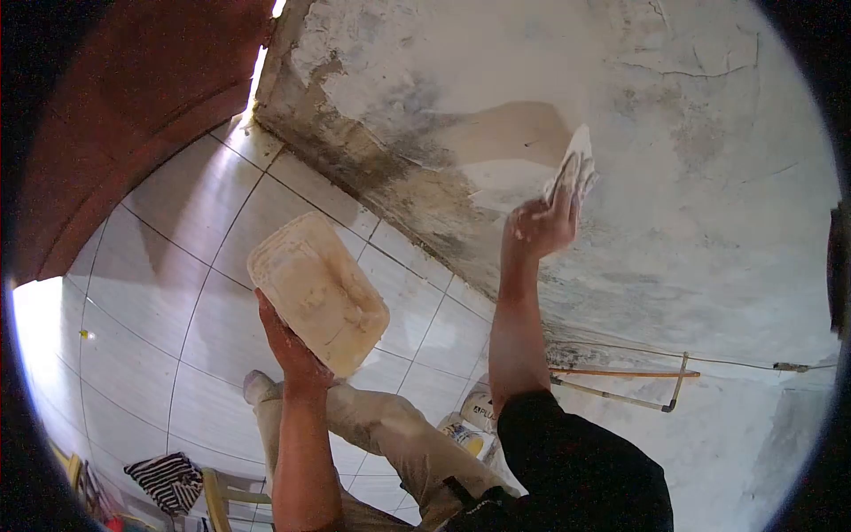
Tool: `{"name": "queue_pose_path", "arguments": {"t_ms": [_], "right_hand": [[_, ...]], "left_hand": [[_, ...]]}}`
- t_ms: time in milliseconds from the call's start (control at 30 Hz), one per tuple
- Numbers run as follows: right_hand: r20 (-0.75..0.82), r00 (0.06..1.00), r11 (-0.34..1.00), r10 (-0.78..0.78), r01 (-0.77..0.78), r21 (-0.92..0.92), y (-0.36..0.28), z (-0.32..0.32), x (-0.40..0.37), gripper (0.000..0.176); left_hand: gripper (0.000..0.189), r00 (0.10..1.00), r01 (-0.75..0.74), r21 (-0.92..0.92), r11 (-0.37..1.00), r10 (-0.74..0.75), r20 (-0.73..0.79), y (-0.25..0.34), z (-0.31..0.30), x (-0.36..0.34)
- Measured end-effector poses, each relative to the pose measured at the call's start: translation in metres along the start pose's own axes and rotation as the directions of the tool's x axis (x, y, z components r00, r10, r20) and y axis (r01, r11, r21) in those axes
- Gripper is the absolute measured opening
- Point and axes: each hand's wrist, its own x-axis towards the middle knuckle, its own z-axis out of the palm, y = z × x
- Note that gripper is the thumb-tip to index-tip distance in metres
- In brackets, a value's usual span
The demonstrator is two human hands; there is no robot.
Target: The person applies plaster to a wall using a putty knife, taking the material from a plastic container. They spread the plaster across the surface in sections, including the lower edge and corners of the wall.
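Observation:
My left hand grips a pale plastic tub by its side and underside, above the tiled floor. Whitish paste smears the inside of the tub, and its open face is turned up toward me. Raised at the wall, my right hand is closed around a putty knife coated in white filler. The blade overlaps a smooth patch of fresh filler. White smears mark my right knuckles. Lower down, the plaster is stained, flaking and dark.
A reddish-brown door fills the upper left. Buckets stand on the tiled floor near my legs, below a thin pipe along the wall. A striped cloth and a wooden stool are at the lower left.

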Motion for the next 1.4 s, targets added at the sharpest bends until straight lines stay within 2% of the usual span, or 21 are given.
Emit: {"name": "queue_pose_path", "arguments": {"t_ms": [67, 100, 167, 233, 300, 333, 400, 533, 600, 733, 833, 900, 933, 967, 1033, 1067, 1133, 1267, 1333, 1367, 1400], "right_hand": [[0.238, 0.970, 0.997, 0.058, -0.044, -0.062, 0.050, 0.048, -0.044, 0.027], [0.234, 0.971, 0.997, 0.059, -0.045, -0.063, 0.048, 0.055, -0.056, 0.027], [0.417, 0.872, 0.929, 0.257, -0.342, 0.143, 0.012, 0.071, -0.090, 0.028], [0.624, 0.690, 0.734, 0.367, -0.627, 0.261, -0.027, 0.077, -0.122, 0.028], [0.571, 0.821, 1.000, 0.030, -0.027, -0.014, -0.055, 0.069, -0.146, 0.033], [0.571, 0.820, 1.000, 0.029, -0.029, -0.009, -0.063, 0.071, -0.160, 0.033], [0.927, 0.265, 0.947, 0.264, -0.251, -0.198, -0.076, 0.068, -0.173, 0.043], [0.920, 0.319, 0.964, 0.228, -0.210, -0.166, -0.068, 0.032, -0.138, 0.047], [0.712, 0.700, 0.991, -0.052, -0.049, 0.121, -0.054, 0.009, -0.096, 0.063], [0.673, 0.736, 0.965, 0.069, -0.220, 0.142, -0.047, -0.007, -0.045, 0.067], [0.661, 0.745, 0.957, 0.094, -0.251, 0.147, -0.059, -0.008, -0.047, 0.042], [0.850, 0.522, 0.940, 0.068, -0.319, 0.121, -0.068, -0.003, -0.067, 0.039], [0.685, 0.725, 0.935, -0.074, -0.188, 0.300, -0.074, -0.002, -0.071, 0.040], [0.685, 0.725, 0.934, -0.074, -0.191, 0.302, -0.074, -0.001, -0.072, 0.040], [0.829, 0.554, 0.931, 0.078, -0.338, 0.138, -0.073, -0.001, -0.073, 0.050], [0.835, 0.545, 0.931, 0.080, -0.340, 0.133, -0.070, -0.002, -0.074, 0.050], [0.733, 0.670, 0.909, 0.116, -0.369, 0.193, -0.072, -0.007, -0.057, 0.043], [0.668, 0.743, 0.943, 0.047, -0.253, 0.215, -0.057, -0.003, -0.060, 0.041], [0.792, 0.385, 0.592, 0.474, -0.805, 0.038, -0.049, -0.011, -0.054, 0.036], [0.789, 0.387, 0.594, 0.477, -0.804, 0.034, -0.036, -0.017, -0.059, 0.036], [0.617, 0.659, 0.798, 0.430, -0.597, 0.081, -0.018, -0.022, -0.067, 0.033]], "left_hand": [[0.056, 0.988, -0.034, 0.195, 0.980, 0.062, -0.139, -0.005, 0.005, 0.000], [0.056, 0.989, -0.036, 0.195, 0.980, 0.063, -0.135, -0.006, 0.006, 0.001], [0.056, 0.994, -0.027, 0.197, 0.980, 0.047, -0.096, -0.006, 0.007, 0.001], [0.057, 0.991, 0.006, 0.196, 0.981, 0.020, -0.130, -0.006, 0.008, 0.003], [0.057, 0.987, 0.033, 0.200, 0.979, 0.000, -0.161, -0.004, 0.006, 0.004], [0.057, 0.989, 0.023, 0.181, 0.983, 0.004, -0.145, -0.003, 0.006, 0.004], [0.057, 0.991, 0.012, 0.164, 0.986, 0.010, -0.131, 0.001, 0.004, 0.002], [0.056, 0.985, 0.037, 0.182, 0.983, -0.005, -0.170, 0.009, 0.010, -0.004], [0.056, 0.981, 0.040, 0.166, 0.985, -0.007, -0.192, 0.011, 0.012, -0.004], [0.058, 0.984, 0.028, 0.133, 0.991, -0.004, -0.178, 0.005, -0.001, -0.001], [0.060, 0.991, 0.033, 0.160, 0.987, -0.011, -0.133, 0.006, 0.000, 0.001], [0.060, 0.992, 0.042, 0.169, 0.985, -0.021, -0.124, 0.006, 0.006, 0.001], [0.060, 0.991, 0.046, 0.137, 0.989, -0.028, -0.133, 0.006, 0.009, 0.000], [0.060, 0.989, 0.050, 0.106, 0.993, -0.035, -0.143, 0.006, 0.010, 0.000], [0.060, 0.985, 0.062, 0.097, 0.993, -0.045, -0.166, 0.005, 0.009, 0.003], [0.060, 0.981, 0.080, 0.085, 0.993, -0.063, -0.186, 0.003, 0.007, 0.003], [0.060, 0.979, 0.088, 0.108, 0.990, -0.066, -0.191, -0.001, 0.002, 0.004], [0.059, 0.983, 0.053, 0.161, 0.985, -0.023, -0.183, -0.003, 0.009, 0.006], [0.059, 0.980, 0.073, 0.133, 0.988, -0.046, -0.194, 0.000, 0.016, 0.007], [0.059, 0.975, 0.098, 0.105, 0.990, -0.074, -0.210, 0.000, 0.018, 0.006], [0.059, 0.975, 0.104, 0.102, 0.989, -0.081, -0.208, -0.002, 0.017, 0.007]]}}
